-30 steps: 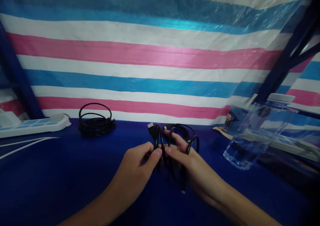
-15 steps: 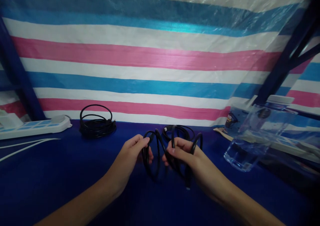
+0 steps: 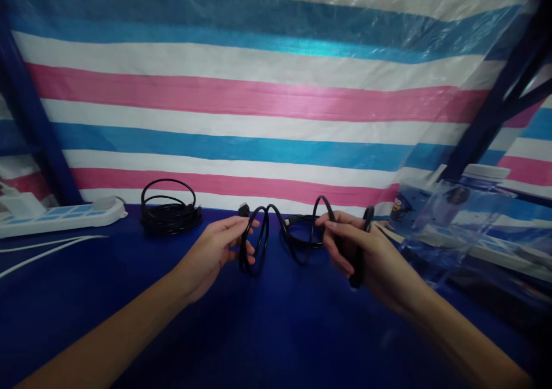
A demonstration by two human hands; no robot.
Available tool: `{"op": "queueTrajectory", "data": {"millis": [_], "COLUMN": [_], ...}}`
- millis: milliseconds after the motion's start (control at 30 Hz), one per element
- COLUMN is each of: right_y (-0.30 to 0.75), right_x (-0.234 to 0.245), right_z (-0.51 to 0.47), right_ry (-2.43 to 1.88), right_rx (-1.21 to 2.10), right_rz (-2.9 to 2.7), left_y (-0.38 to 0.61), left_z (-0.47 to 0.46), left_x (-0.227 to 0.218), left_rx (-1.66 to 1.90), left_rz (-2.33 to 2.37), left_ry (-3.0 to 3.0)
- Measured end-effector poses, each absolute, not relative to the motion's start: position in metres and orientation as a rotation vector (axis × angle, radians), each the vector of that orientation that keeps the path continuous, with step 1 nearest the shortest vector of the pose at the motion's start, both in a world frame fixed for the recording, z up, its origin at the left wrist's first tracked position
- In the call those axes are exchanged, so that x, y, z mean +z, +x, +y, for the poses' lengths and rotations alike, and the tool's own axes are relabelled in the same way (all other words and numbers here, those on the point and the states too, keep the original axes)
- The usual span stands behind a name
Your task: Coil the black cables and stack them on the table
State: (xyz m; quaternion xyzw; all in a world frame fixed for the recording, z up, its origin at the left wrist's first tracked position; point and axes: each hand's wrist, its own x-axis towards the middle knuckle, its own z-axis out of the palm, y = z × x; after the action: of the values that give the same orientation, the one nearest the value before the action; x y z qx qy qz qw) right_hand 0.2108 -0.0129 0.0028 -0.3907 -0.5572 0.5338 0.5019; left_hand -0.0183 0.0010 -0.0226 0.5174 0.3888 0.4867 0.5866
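Black looped cable, held just above the dark blue table cover, spans both hands. The left hand pinches it near the plug end, and the right hand is closed round several loops. It seems mid-uncoiling, and freeing the remaining loops calls for a wider spread.

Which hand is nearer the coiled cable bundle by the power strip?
Left. The left hand is just right of the coiled bundle; the right hand is farther right, along the loose black cable both hold.
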Motion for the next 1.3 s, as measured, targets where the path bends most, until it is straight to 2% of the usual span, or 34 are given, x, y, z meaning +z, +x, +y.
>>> {"op": "queueTrajectory", "data": {"millis": [567, 733, 967, 1167, 1300], "right_y": [0.218, 0.218, 0.19, 0.174, 0.177], "right_x": [0.004, 0.003, -0.013, -0.026, -0.028], "right_z": [-0.008, -0.006, -0.021, -0.033, -0.034], "right_ry": [-0.939, -0.977, -1.018, -1.162, -1.073], "right_rx": [1.154, 1.174, 1.115, 0.7, 0.393], "right_rz": [-1.35, -1.372, -1.703, -1.925, -2.036], "left_y": [-0.022, -0.019, -0.008, 0.003, 0.004], "left_z": [0.016, 0.013, -0.004, -0.019, -0.024], "left_x": [-0.027, -0.025, -0.025, -0.022, -0.018], "left_rx": [1.184, 1.171, 1.159, 1.165, 1.158], "left_rz": [1.099, 0.989, 0.866, 0.84, 0.841], "left_ry": [1.545, 1.473, 1.349, 1.302, 1.237]}}
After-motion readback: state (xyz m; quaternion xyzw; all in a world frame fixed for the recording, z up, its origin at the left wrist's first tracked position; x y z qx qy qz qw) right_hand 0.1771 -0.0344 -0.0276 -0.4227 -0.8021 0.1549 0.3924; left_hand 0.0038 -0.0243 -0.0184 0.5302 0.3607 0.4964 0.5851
